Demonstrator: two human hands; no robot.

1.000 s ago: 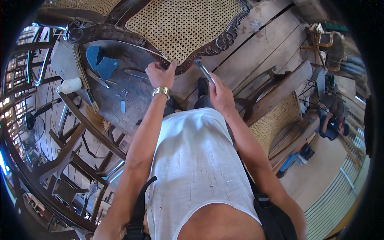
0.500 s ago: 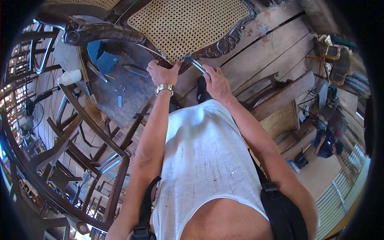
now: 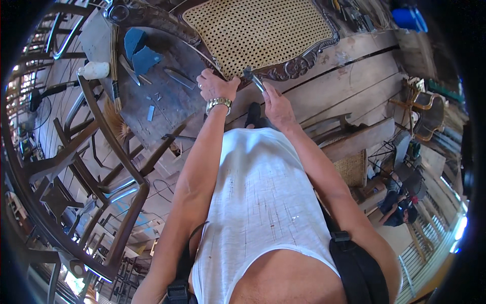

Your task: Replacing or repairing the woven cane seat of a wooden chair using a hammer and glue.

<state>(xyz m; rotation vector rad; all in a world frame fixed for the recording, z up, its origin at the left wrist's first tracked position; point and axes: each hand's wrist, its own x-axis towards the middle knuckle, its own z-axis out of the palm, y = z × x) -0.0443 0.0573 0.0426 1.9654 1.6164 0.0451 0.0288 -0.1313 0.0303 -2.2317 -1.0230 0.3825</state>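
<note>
A carved dark wooden chair frame [image 3: 298, 65] with a woven cane panel [image 3: 253, 33] lies in front of me. My left hand [image 3: 217, 86], wearing a metal-banded watch, is at its near corner. Its fingers are curled and the thumb points toward the panel's edge; what they grip, if anything, is hidden. A thin pale strip [image 3: 205, 57] runs along the frame's edge to this hand. In my right hand [image 3: 279, 107] is a hammer [image 3: 256, 80] with a shiny metal shaft. The hammer's dark head is just right of my left thumb, over the frame's edge.
On the grey board at left lie torn blue sandpaper [image 3: 147, 60], a knife-like blade [image 3: 179, 78], a brush [image 3: 115, 66] and a white bottle [image 3: 94, 70]. Bare chair frames [image 3: 114, 131] crowd the left side. Another person [image 3: 400, 209] is far right.
The view has shifted, so the chair and both hands appear farther right. A blue container now shows at the upper right. The hammer stays near my left thumb.
</note>
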